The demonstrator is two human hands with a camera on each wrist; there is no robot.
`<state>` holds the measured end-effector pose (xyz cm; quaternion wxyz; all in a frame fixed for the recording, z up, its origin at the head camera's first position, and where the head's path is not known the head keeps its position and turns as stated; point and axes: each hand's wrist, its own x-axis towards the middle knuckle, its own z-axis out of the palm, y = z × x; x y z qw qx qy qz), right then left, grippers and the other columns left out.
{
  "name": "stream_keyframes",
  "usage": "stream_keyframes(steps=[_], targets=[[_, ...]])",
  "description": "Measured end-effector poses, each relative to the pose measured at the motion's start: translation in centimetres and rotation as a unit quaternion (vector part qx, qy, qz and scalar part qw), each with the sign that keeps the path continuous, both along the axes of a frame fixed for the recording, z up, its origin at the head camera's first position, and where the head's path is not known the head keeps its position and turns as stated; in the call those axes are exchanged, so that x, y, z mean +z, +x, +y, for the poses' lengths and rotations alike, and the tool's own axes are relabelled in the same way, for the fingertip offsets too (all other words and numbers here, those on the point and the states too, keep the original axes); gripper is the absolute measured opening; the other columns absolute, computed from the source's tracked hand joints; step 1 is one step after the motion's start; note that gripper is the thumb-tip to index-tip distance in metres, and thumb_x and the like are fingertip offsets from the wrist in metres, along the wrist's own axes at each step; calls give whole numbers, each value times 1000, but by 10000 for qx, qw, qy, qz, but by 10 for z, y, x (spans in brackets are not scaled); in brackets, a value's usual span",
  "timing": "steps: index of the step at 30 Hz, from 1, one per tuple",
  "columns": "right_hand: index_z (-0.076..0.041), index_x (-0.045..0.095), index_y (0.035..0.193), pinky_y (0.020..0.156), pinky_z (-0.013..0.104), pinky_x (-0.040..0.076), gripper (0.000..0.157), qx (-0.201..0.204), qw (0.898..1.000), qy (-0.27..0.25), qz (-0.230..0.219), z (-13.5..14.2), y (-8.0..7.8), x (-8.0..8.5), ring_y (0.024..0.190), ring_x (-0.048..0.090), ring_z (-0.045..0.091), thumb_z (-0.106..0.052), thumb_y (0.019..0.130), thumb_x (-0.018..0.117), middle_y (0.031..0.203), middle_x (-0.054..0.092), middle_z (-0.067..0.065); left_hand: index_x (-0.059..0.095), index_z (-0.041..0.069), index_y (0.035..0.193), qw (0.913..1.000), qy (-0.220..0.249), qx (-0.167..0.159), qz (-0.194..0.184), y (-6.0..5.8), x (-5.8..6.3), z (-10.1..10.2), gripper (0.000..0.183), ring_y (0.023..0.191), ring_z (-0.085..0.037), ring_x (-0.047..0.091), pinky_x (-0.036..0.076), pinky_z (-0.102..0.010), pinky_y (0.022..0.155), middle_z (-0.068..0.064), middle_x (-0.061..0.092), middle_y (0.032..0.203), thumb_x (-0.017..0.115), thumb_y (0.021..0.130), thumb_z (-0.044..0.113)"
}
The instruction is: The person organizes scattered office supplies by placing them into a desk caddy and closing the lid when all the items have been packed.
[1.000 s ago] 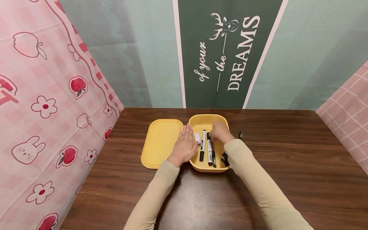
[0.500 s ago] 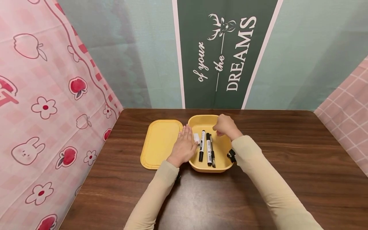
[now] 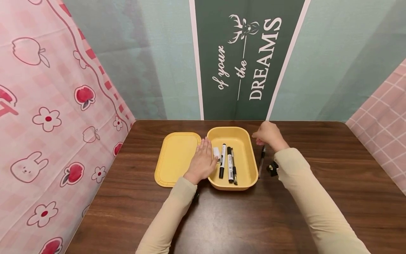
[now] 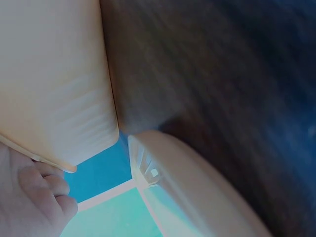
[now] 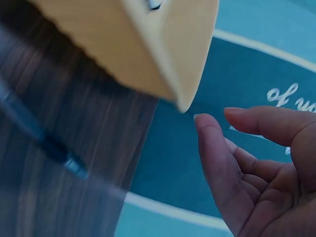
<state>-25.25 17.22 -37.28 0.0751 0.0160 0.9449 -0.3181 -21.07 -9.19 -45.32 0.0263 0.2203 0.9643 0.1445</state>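
The right fingers point(image 5: 212, 148) are loosely curled, thumb and index parted by a narrow gap, with hold of nothing. Half a second on from hovering at the box point(image 3: 251, 155), the right hand point(image 3: 269, 135) is past its right rim, above the table point(image 3: 238, 218). It hangs near the far end of the loose pen point(image 3: 262, 162) without touching; that pen lies outside, just beside the box. I judge the inner pen point(image 3: 234, 167) settled and the loose one left to deal with. Inside lie two markers point(image 3: 229, 165) and a small white item point(image 3: 216, 151), partly behind the left thumb, so I can't tell what it is. The left hand point(image 3: 200, 163) rests straight-fingered on the left rim, gripping nothing I can see. Left of it, the lid point(image 3: 177, 160) lies flat.
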Motion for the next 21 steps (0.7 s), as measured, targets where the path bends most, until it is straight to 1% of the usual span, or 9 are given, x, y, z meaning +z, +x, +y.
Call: stream_keyframes(steps=[3,7,9,12,15,18,21], targets=[[-1,67,62,56,25,55,29,-84,9998,162,-38,13,0,-7,45,60,5,-11,89,62,54,67,4,13,-11,157,10000,-24,14,-24,-1,0,1,70,159,-36,8,13,-46,130,-25,5,168,33,107,33],[-5,64,56,54,25,49,30,-189,9990,359,-211,25,2,-19,45,62,10,-11,85,59,51,64,4,13,-11,157,10000,-40,26,-18,-1,1,1,70,159,-36,8,13,-45,130,-25,6,169,33,107,34],[-6,61,57,54,26,50,29,-235,9984,367,-356,29,2,-25,47,64,13,-10,85,58,50,62,3,12,-11,158,10000,-53,29,-25,-1,1,1,70,159,-36,8,13,-45,130,-25,5,169,33,107,34],[-4,61,61,56,28,54,28,-285,9976,335,-536,33,4,-32,50,67,16,-11,87,60,50,62,3,12,-10,158,10000,-55,34,-30,-1,1,2,70,159,-36,8,13,-46,130,-24,5,169,33,107,34],[-2,61,62,59,30,58,28,-302,9972,350,-595,36,4,-39,51,68,17,-11,89,60,51,62,4,13,-11,158,10000,-27,36,-38,-1,2,2,70,159,-36,8,14,-47,130,-25,5,168,34,107,33],[-2,60,63,58,30,58,28,-344,9970,359,-601,37,5,-45,50,67,17,-11,90,59,52,62,6,13,-11,157,10000,-5,31,-38,-1,3,2,70,159,-37,9,14,-47,130,-25,6,168,34,107,33],[-2,57,68,55,27,55,24,-437,9965,324,-638,37,6,-51,48,65,15,-12,89,60,54,62,7,14,-11,157,10000,9,30,-14,-1,3,2,70,159,-37,10,15,-48,130,-26,7,168,35,107,33]])
